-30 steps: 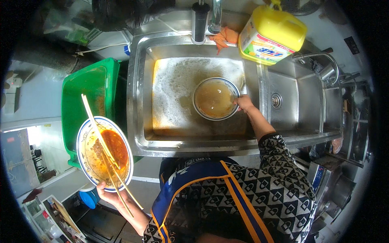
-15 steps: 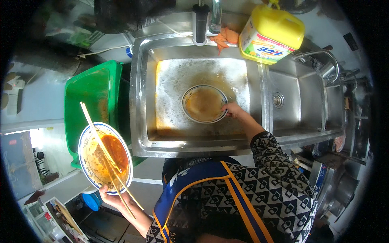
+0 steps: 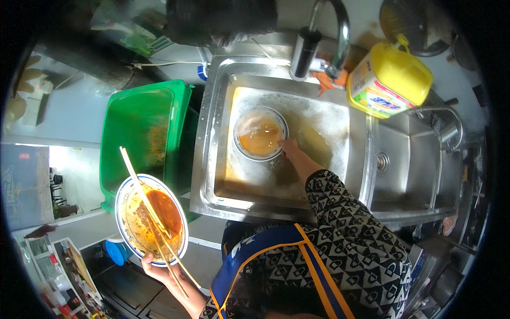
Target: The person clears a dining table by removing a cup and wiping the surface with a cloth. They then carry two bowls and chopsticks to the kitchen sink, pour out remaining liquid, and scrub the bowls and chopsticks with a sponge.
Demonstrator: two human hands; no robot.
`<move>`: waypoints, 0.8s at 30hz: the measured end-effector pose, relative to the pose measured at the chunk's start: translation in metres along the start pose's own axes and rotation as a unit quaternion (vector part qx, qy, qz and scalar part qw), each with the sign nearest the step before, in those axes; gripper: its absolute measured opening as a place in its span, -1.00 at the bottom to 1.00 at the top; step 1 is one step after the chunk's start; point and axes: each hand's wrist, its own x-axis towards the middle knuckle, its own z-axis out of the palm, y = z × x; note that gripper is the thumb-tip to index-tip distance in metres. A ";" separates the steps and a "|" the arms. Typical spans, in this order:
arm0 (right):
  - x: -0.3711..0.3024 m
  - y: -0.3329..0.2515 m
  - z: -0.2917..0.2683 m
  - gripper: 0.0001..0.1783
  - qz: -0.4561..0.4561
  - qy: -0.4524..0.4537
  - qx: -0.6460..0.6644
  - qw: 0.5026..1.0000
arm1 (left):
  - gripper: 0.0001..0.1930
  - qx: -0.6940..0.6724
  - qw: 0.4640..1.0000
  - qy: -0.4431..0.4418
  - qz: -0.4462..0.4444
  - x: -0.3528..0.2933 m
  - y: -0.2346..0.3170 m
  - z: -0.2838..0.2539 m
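Observation:
My left hand (image 3: 157, 269) grips the near rim of a white bowl (image 3: 125, 212) with a blue pattern, held left of the sink and near the green bin. Red oily sauce and brown bits of food lie in it. A pair of chopsticks (image 3: 159, 223) rests across the bowl, jutting past both rims. Inside the large steel sink (image 3: 204, 159), my right hand (image 3: 288, 147) pinches the right rim of a second bowl (image 3: 260, 132), which holds cloudy brownish liquid. Foamy, orange-tinged water surrounds this second bowl.
A green bin (image 3: 143, 133) stands open left of the sink. A yellow detergent jug (image 3: 390, 80), an orange cloth (image 3: 325, 82) and a curved faucet (image 3: 342, 42) are along the back. To the right is a smaller basin (image 3: 396, 181) with a drain.
My right hand has shifted the bowl in the sink leftward, and its liquid now looks lighter. The whole view has shifted, bringing the faucet into fuller sight. My left hand keeps its hold.

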 end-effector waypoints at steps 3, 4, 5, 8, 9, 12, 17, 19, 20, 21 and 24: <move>0.029 -0.005 0.020 -0.86 0.027 0.054 0.020 0.998 | -0.22 0.004 1.000 -0.007 0.016 0.001 0.000 0.002; 0.040 -0.007 0.023 -0.85 0.028 0.061 -0.009 0.998 | -0.21 0.002 1.000 -0.005 0.017 0.002 -0.001 0.002; 0.048 -0.007 0.025 -0.82 0.037 0.083 -0.042 0.995 | -0.21 0.001 1.000 0.013 0.021 0.001 -0.001 0.003; 0.071 -0.007 0.026 -0.72 0.017 0.080 -0.080 0.993 | -0.21 -0.008 1.000 0.001 0.015 0.002 -0.001 0.005; 0.077 -0.007 0.026 -0.71 0.028 0.058 -0.051 0.997 | -0.21 -0.004 0.999 0.026 0.021 0.003 -0.001 0.006; 0.094 -0.006 0.027 -0.66 0.092 0.060 -0.043 0.993 | -0.21 -0.007 0.999 0.028 0.016 0.003 -0.001 0.008; 0.116 -0.009 0.036 -0.66 0.157 0.089 0.031 0.983 | -0.20 -0.014 0.999 0.034 0.013 0.005 0.000 0.009; 0.115 -0.011 0.039 -0.67 0.089 0.088 -0.151 0.981 | -0.20 -0.013 0.999 0.040 0.013 0.005 0.000 0.008; 0.111 -0.013 0.039 -0.66 0.070 0.083 -0.215 0.971 | -0.20 -0.011 0.999 0.046 0.015 0.005 0.001 0.008; 0.107 -0.014 0.040 -0.66 0.072 0.089 -0.196 0.974 | -0.20 -0.008 0.999 0.051 0.018 0.006 0.001 0.007; 0.088 -0.019 0.036 -0.60 0.103 0.073 -0.118 0.985 | -0.21 -0.012 0.998 0.051 0.019 0.007 0.003 0.006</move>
